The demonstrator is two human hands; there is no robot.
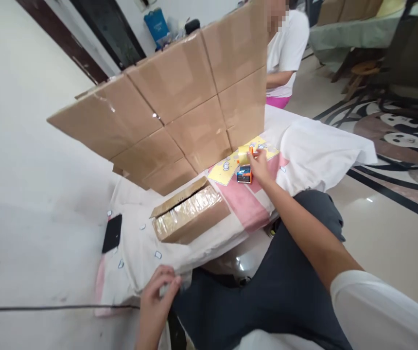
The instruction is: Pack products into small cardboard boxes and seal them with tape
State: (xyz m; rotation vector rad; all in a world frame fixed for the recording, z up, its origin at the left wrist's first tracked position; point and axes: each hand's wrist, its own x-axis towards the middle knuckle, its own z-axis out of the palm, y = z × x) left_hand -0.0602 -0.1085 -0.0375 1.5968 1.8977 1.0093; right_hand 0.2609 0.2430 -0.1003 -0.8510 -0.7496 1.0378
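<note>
At the lower centre of the frame, your left hand (159, 286) is half curled, thumb near forefinger; a clear, film-like scrap (186, 279) shows at its fingertips, though whether it is pinched you cannot tell. If sticky, it could catch on your dark grey trousers (252, 304). Mid-frame, a brown cardboard box with shiny clear tape (198, 224) lies near the cloth's front edge, so a knock might slide it off. Right of centre, your right hand (260, 163) has its fingertips closed on a yellowish roll with orange parts (243, 155); so light a grip could let it slip onto the small blue-and-orange box (244, 174). Behind, a tall creased cardboard panel (190, 112) could topple if bumped. Print on the small box and on the blue bag (156, 26), upper left of centre, is unreadable.
</note>
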